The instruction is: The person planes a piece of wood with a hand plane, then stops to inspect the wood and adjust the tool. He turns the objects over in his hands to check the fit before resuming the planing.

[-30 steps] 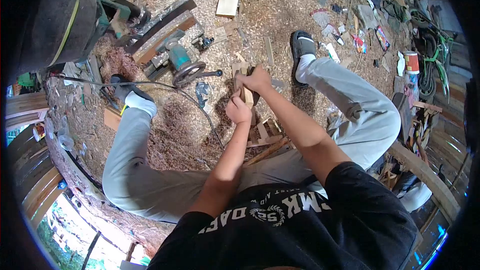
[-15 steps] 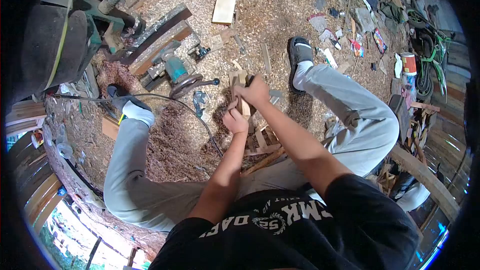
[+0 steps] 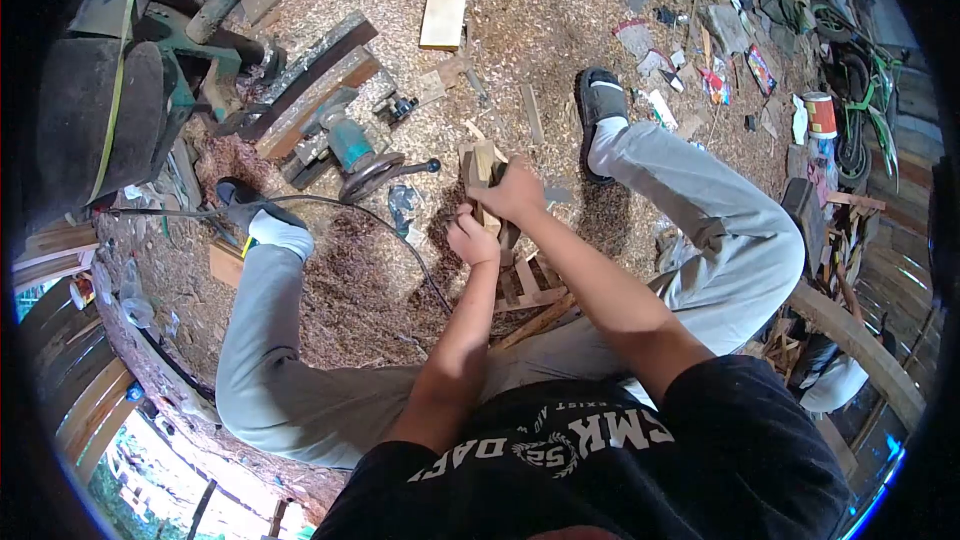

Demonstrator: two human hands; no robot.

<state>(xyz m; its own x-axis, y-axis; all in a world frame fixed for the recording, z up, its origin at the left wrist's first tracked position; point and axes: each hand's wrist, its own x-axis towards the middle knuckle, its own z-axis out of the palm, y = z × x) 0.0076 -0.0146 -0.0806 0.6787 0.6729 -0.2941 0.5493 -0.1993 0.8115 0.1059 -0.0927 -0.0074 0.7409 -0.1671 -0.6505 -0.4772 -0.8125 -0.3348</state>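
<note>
Between my knees, a narrow piece of light wood points away from me, low over the shavings. My right hand is wrapped across its middle from the right side. Closer to my body, my left hand is closed at its near end, fingers curled. A dark brown strip runs along the wood's left side between the hands; my fingers partly hide it. Beneath and beside the wood lie scrap pieces and a small wooden frame.
A green machine with a handwheel stands ahead left, and a black cable curves across the floor beside my left hand. Further ahead lies a pale board. Scraps and litter cover the right; a larger machine stands at far left.
My right hand has shifted slightly on the wood, and my left fingers have changed position at its near end. The brown strip, curled before, now looks straighter. The view has tilted a little.
</note>
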